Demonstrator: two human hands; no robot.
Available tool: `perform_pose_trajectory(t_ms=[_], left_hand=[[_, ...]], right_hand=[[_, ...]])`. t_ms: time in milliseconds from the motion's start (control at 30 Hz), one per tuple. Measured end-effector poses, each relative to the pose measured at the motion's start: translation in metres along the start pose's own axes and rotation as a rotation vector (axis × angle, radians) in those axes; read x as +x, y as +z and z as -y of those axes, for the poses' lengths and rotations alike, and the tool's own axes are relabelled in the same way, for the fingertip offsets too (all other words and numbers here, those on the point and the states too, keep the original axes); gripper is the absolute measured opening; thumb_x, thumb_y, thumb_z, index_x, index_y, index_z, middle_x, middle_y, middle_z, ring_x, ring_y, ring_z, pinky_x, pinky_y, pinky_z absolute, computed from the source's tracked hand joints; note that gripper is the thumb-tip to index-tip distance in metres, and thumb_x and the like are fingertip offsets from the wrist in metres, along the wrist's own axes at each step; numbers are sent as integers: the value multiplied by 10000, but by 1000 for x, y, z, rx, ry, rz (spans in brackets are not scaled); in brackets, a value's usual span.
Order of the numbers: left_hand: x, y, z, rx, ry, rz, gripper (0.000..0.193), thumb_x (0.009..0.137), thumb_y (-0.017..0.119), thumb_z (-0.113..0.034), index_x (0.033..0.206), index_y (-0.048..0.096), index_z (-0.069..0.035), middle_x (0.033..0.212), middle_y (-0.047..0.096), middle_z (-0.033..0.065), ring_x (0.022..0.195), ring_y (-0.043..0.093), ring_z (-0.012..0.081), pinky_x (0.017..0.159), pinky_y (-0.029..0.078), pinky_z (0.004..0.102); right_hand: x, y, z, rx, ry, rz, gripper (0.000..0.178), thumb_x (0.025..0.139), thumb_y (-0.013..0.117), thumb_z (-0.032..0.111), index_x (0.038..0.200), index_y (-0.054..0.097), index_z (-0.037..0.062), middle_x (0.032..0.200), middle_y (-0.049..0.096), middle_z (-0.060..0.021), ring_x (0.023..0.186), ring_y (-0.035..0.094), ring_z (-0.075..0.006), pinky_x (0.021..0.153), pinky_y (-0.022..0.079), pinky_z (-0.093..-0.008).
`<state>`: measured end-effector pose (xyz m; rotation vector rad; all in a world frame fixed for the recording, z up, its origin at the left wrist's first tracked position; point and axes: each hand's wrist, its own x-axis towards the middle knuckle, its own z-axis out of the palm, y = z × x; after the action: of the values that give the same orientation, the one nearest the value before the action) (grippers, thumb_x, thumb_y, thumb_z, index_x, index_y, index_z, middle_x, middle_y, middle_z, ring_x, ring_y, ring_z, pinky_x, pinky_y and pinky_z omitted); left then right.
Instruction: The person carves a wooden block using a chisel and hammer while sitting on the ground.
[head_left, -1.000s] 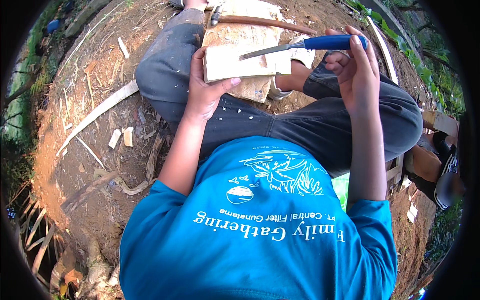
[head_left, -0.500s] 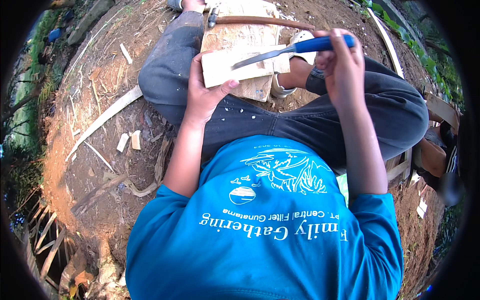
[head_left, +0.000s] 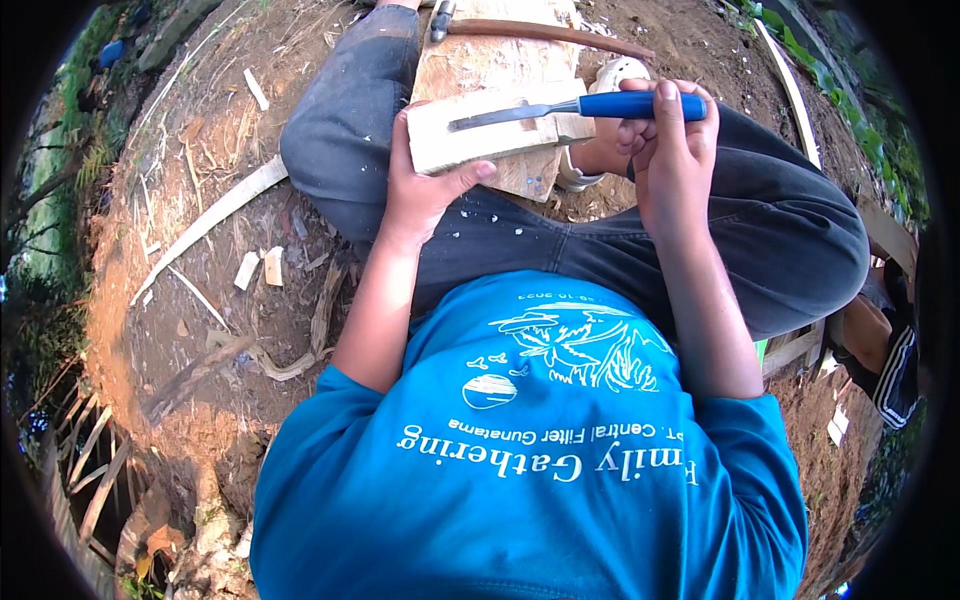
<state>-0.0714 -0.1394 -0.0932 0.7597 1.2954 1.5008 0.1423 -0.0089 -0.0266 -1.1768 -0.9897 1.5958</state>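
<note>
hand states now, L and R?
Left hand: closed, holding the pale wooden block by its left end.
Right hand: closed, holding the blue-handled chisel by its handle.

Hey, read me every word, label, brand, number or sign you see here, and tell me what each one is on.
Blue T-shirt: one large and one smaller line of white lettering, upside down in this view; I won't copy the wording.
Same shirt, near the hem: a tiny row of white characters, too small to read surely.
Chisel, wooden block, hammer: no readable text.
</note>
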Motion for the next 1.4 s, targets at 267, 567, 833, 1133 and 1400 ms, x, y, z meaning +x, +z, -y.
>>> perform_pose_trajectory(t_ms=[267,567,833,1133,1400], left_hand=[[2,-5,5,47,-24,-11,762,784,894,-13,1372,410,-49,1244,597,75,1178,615,175,1003,548,329],[2,-5,8,141,6,0,782,777,903,-24,1381,407,-50,1259,591,75,1180,610,174,1001,545,328],[0,-7,6,139,-4,0,792,779,906,-34,1386,398,-47,1268,587,79,1189,602,173,1005,540,328],[-3,4,-11,199,91,-9,810,762,914,-25,1380,391,-62,1331,580,122,1228,596,205,1017,542,351],[2,-1,-72,467,352,-17,794,715,924,-9,1350,448,-31,1368,580,153,1246,602,248,1073,507,392]], right_hand=[[9,-20,13,15,-22,-23,221,1094,546,206,1227,439,64,1128,703,-178,704,639,-119,626,548,-248],[9,-14,15,16,-5,-65,166,1100,528,172,1212,457,72,1127,699,-185,679,615,-122,627,544,-250],[17,-28,19,13,-98,-14,156,1102,525,188,1186,475,67,1106,698,-185,696,641,-125,633,556,-241],[-1,-20,52,-105,48,143,258,1028,667,173,1177,526,17,1116,725,-205,783,721,-147,720,598,-243],[6,-55,105,-844,6,875,436,1008,684,208,1367,621,-31,958,727,-85,770,666,-129,744,531,-277]])
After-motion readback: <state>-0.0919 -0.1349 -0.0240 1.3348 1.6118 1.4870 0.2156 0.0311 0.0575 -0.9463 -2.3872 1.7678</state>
